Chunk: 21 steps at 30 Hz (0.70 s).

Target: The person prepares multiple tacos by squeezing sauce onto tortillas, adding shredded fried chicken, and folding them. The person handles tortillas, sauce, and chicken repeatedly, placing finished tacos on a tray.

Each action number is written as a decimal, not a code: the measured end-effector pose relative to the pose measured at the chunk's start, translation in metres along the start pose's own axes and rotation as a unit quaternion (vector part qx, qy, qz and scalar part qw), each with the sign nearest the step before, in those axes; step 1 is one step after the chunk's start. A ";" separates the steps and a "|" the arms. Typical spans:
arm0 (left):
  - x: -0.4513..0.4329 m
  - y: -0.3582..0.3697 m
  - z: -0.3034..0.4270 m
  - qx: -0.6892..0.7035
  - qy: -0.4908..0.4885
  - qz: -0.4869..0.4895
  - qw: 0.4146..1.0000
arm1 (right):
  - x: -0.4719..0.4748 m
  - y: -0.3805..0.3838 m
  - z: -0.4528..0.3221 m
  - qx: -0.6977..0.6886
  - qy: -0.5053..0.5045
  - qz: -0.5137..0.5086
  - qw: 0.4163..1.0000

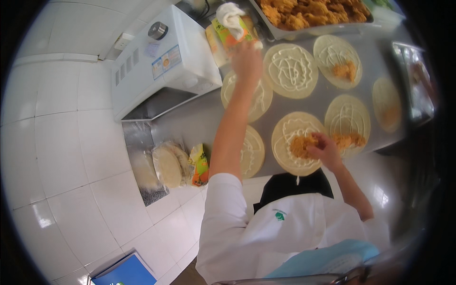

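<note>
My right hand (326, 151) has its fingertips in a mound of orange-brown crumbly filling (302, 146) and pinches some of it. The mound rests on a round flatbread (285, 162) streaked with white sauce, at the near edge of the metal worktop. My left hand (247, 62) reaches to the back of the worktop and is blurred. Its fingers overlap the lower end of a green and orange sauce packet (228, 37); its grip is not clear. A twisted white cloth (231, 17) lies over the packet's upper part.
More sauce-streaked flatbreads (291, 71) cover the metal worktop (299, 106); several carry filling. A tray of fried pieces (317, 14) stands behind. A white oven-like appliance (156, 64) borders the left side. Bagged flatbreads (169, 165) and another packet (198, 165) lie front left. A metal container (415, 82) sits right.
</note>
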State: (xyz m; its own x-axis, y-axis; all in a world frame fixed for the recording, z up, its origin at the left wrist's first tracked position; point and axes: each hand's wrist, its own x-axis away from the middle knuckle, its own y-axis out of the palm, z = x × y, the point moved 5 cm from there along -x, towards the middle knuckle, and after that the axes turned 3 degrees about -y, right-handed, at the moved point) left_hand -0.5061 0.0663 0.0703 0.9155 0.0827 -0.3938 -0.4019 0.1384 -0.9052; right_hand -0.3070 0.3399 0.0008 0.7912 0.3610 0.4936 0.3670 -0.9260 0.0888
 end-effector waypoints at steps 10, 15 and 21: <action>-0.127 0.069 -0.053 -0.056 -0.235 -0.067 0.968 | -0.077 -0.045 -0.102 0.013 -0.072 -0.042 0.996; -0.134 0.078 -0.113 -0.039 -0.271 -0.036 0.961 | -0.220 -0.093 -0.221 0.064 -0.214 0.079 0.971; -0.143 0.069 -0.091 -0.016 -0.209 0.049 0.977 | -0.347 -0.155 -0.238 0.314 -0.283 0.239 0.874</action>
State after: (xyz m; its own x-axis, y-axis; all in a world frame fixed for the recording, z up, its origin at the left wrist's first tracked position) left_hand -0.6625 -0.0261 0.0498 0.7817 0.4899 -0.3860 -0.4810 0.0795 -0.8731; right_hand -0.7554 0.3315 0.0217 0.9776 0.1112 -0.1787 -0.0163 -0.8066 -0.5908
